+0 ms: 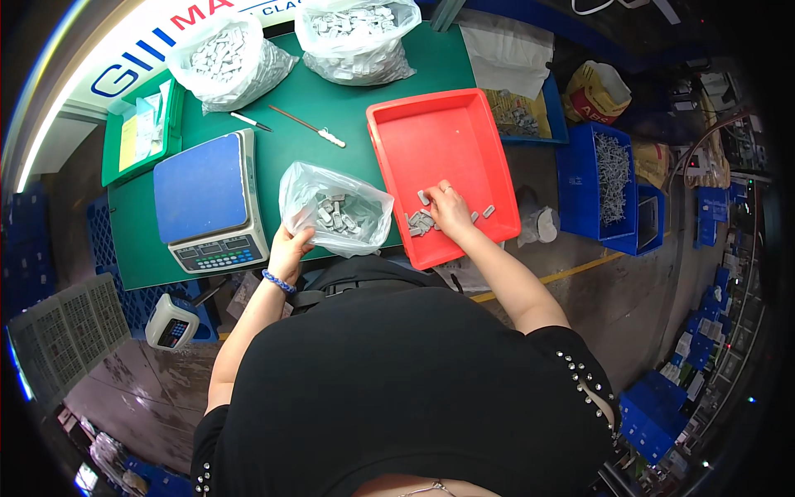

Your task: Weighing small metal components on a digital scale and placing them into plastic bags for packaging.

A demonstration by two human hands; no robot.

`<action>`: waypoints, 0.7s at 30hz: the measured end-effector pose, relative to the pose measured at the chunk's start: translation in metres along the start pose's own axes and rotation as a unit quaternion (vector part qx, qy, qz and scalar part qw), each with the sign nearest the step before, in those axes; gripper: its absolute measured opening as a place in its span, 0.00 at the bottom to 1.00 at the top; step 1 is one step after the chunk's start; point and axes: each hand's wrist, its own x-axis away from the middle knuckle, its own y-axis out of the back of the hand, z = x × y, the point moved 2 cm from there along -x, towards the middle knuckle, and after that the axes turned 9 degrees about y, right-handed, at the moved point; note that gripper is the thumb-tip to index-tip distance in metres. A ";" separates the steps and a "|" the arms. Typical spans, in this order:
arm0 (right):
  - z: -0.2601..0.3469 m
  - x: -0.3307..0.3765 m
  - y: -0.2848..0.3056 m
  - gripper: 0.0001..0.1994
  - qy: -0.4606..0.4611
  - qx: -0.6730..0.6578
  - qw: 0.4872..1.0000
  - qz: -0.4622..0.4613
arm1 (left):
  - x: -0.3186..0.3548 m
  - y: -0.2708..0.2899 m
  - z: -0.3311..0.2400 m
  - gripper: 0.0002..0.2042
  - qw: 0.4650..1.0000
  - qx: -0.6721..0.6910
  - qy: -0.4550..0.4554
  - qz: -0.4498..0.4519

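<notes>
Green tray (116, 166): stood at the far left of the green table (315, 116), holding small clear packets.

Scale (211, 203): blue-topped, left of the red tray (464, 116), nothing on its platform.

Two full bags (224, 58) (356, 37): at the table's back edge, behind the scale and the red tray, packed with grey parts.

Pen (250, 122) and thin stick (306, 127): lay between the scale and the red tray, toward the back.

Open bag (335, 217): clear plastic, just left of the red tray at the table's near edge, part-filled with grey parts (335, 214). The left hand (288, 253) pinched its near rim, fingers closed on the film. Soft and slack by the look of it; likely to sag and spill unless held by the rim or cradled from beneath.

Red tray: right of the bag, its near corner overhanging the table. A few loose parts (421, 222) lay in its near end. The right hand (451, 211) rested on them, fingers curled over the heap; whether any were gripped could not be told. The parts looked small, hard, light and probably slippery, better scooped by the handful than picked singly.

Blue bins (600, 178): right of the red tray, off the table, holding pale hardware.
</notes>
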 end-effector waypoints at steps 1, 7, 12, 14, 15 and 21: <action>-0.001 -0.001 -0.002 0.10 0.010 -0.010 1.000 0.002 | 0.000 0.000 0.000 0.24 1.000 -0.009 0.010 0.011; -0.007 -0.002 -0.008 0.11 -0.069 0.042 0.997 0.016 | 0.000 0.002 0.002 0.24 1.000 -0.002 0.010 0.004; -0.012 -0.003 -0.008 0.14 -0.095 0.038 0.994 0.024 | -0.002 0.003 0.006 0.23 1.000 0.000 0.011 0.002; -0.012 -0.007 -0.009 0.13 -0.074 -0.022 0.997 -0.012 | -0.003 0.004 0.006 0.23 1.000 0.002 0.010 -0.001; -0.010 -0.008 -0.010 0.13 -0.050 -0.077 0.994 -0.061 | -0.003 0.004 0.006 0.23 1.000 -0.002 0.009 0.000; 0.001 -0.021 -0.023 0.13 -0.028 0.041 0.997 0.055 | -0.003 0.000 0.003 0.23 1.000 -0.007 0.010 0.006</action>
